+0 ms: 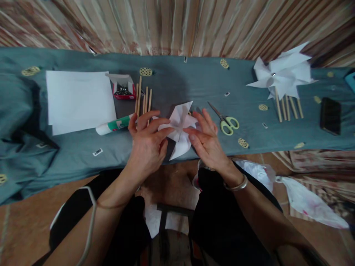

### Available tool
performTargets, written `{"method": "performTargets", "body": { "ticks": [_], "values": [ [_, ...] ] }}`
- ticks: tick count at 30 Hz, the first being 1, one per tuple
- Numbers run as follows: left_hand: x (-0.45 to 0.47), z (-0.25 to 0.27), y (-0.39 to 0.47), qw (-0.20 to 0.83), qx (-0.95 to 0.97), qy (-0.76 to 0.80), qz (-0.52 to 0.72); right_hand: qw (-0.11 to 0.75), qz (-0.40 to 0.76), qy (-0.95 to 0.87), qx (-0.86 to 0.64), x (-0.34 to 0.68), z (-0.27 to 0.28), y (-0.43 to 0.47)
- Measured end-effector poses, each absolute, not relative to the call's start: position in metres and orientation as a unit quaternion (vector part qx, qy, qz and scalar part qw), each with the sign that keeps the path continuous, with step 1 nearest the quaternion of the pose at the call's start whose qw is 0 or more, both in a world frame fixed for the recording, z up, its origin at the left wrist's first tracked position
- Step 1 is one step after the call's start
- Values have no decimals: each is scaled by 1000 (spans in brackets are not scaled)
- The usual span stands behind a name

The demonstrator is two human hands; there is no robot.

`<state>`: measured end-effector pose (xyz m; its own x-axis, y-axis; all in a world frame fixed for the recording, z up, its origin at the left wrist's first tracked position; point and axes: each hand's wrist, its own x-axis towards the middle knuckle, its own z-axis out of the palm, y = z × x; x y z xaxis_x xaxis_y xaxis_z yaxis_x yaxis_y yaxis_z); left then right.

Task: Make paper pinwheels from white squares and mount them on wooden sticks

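Observation:
A white paper pinwheel (180, 120) with folded blades lies on the cloth between my hands. My left hand (146, 142) is at its left side, fingers spread, with the index fingertip on the paper close to the middle. On the other side, my right hand (206, 144) has thumb and index finger pinched at the pinwheel near its centre, while the other fingers stand raised. A green and white glue stick (118, 125) lies just beyond my left fingers, partly behind them. Scissors with light green handles (229, 125) rest to the right of my right hand.
Wooden sticks (143, 99) lie beside a red box of small metal pins (124, 88). White paper sheets (80, 101) are at the left. Finished pinwheels on sticks (288, 70) and a dark phone (330, 116) lie at the right. Curtains (166, 26) hang behind the table.

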<state>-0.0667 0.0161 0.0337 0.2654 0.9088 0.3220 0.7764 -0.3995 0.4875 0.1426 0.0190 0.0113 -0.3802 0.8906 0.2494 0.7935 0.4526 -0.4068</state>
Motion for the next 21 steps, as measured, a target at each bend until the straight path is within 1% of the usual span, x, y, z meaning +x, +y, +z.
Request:
{"method": "performTargets", "body": {
  "ticks": [4,9,11,14,21],
  "values": [
    [-66,33,17,116,781,539,291,229,101,-817,-519,147,13,21],
    [-67,35,17,130,780,540,289,186,59,-842,-503,142,12,21],
    [-67,35,16,127,781,540,287,181,53,-846,-498,140,11,22],
    [-67,37,15,119,785,537,284,187,58,-847,-495,138,10,23],
    [-67,39,14,138,783,530,294,194,89,-834,-509,129,9,23]
  ]
}}
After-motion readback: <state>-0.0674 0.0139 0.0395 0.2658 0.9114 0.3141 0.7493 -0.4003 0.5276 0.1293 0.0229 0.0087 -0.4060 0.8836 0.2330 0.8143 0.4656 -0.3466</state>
